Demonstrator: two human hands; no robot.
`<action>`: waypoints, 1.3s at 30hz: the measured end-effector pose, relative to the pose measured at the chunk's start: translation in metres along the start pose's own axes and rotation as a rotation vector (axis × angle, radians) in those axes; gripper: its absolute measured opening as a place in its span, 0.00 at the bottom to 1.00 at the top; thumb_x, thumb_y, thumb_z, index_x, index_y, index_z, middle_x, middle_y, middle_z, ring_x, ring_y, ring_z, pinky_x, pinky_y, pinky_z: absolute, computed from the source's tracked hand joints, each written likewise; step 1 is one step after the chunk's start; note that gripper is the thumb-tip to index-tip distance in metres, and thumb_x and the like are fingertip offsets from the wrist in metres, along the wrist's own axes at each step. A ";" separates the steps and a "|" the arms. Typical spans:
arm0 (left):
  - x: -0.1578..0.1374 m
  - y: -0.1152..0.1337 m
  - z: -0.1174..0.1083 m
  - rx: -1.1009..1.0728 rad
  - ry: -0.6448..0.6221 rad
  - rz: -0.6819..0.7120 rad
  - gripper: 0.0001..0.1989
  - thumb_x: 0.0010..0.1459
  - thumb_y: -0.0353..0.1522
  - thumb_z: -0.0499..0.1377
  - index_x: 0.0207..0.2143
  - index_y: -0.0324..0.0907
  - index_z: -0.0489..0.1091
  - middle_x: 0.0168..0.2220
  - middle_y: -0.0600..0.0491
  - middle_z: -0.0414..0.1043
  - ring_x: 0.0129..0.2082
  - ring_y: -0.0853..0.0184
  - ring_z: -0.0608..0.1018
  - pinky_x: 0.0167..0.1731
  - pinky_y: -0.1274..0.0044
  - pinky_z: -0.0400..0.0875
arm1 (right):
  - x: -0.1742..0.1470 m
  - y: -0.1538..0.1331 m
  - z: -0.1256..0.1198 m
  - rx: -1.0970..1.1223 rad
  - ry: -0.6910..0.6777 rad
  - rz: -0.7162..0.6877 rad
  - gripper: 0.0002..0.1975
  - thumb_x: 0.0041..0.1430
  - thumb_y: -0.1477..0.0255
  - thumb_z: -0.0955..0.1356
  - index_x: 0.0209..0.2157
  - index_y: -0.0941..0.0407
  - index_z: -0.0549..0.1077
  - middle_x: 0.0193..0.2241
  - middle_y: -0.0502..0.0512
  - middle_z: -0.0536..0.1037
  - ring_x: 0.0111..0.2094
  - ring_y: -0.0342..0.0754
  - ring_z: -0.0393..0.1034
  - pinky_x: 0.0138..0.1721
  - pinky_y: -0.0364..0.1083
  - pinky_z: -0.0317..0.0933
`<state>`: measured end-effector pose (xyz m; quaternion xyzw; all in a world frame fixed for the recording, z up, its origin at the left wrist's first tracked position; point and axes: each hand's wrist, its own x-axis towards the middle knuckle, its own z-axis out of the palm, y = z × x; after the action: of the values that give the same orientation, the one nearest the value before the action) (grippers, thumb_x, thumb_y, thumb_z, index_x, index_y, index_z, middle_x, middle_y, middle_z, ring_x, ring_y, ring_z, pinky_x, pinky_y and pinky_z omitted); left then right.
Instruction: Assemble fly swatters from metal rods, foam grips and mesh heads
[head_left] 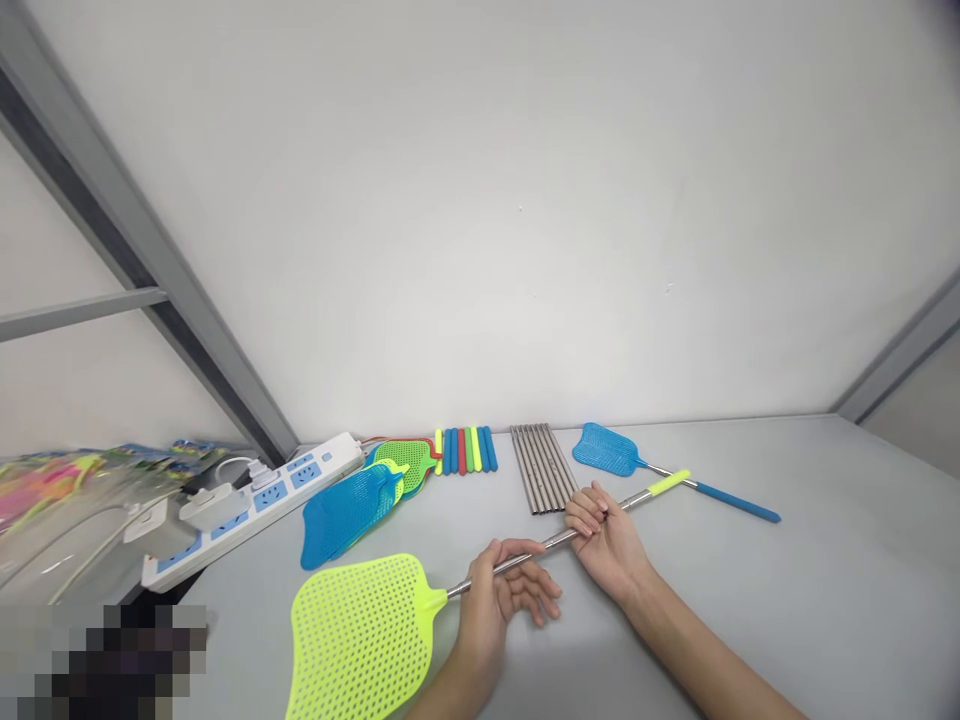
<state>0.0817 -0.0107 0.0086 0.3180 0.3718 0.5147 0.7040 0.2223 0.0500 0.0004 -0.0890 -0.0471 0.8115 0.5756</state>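
A yellow-green fly swatter (366, 630) with a thin metal rod slants across the table, its perforated head at lower left and its yellow grip at upper right. Near the head, my left hand (491, 605) pinches the rod between thumb and forefinger, the other fingers loosely bent. My right hand (611, 550) is closed round the rod closer to the grip, palm turned partly up. Just behind the yellow grip lies a blue fly swatter (609, 450) with a metal rod and blue handle.
Several metal rods (541, 468) lie side by side behind my hands. Left of them are several coloured grips (466, 450), then overlapping swatter heads (349, 515). A white power strip (330, 458) with plugs and plastic-bagged items (60, 500) occupy the left. A white wall (525, 250) rises behind.
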 end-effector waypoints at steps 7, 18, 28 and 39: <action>0.000 0.004 0.000 0.017 -0.071 -0.040 0.22 0.53 0.42 0.42 0.36 0.34 0.64 0.23 0.45 0.71 0.16 0.65 0.72 0.17 0.77 0.58 | 0.000 0.002 -0.001 -0.001 -0.004 -0.030 0.16 0.53 0.75 0.61 0.16 0.56 0.50 0.13 0.42 0.49 0.13 0.36 0.46 0.15 0.37 0.50; -0.001 0.003 -0.004 -0.074 -0.130 -0.066 0.15 0.54 0.43 0.42 0.25 0.40 0.55 0.23 0.48 0.72 0.17 0.66 0.72 0.18 0.79 0.55 | -0.005 0.010 -0.001 -0.120 -0.016 -0.062 0.18 0.54 0.73 0.61 0.15 0.56 0.49 0.13 0.42 0.47 0.13 0.37 0.46 0.16 0.39 0.50; -0.002 0.004 -0.002 -0.082 -0.075 -0.038 0.15 0.56 0.40 0.40 0.21 0.42 0.51 0.14 0.53 0.66 0.13 0.73 0.62 0.16 0.81 0.51 | -0.008 0.018 0.002 -0.081 0.002 -0.051 0.19 0.54 0.70 0.60 0.15 0.56 0.48 0.12 0.42 0.46 0.13 0.38 0.45 0.17 0.40 0.50; 0.002 0.002 -0.004 -0.074 -0.056 -0.037 0.15 0.55 0.38 0.41 0.19 0.42 0.49 0.10 0.56 0.60 0.12 0.74 0.59 0.18 0.80 0.46 | -0.012 0.024 0.003 -0.085 0.002 -0.049 0.19 0.55 0.71 0.60 0.14 0.56 0.47 0.12 0.42 0.44 0.14 0.38 0.42 0.18 0.40 0.48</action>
<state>0.0779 -0.0085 0.0081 0.2990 0.3386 0.5058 0.7349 0.2027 0.0309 0.0003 -0.1128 -0.0831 0.7944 0.5910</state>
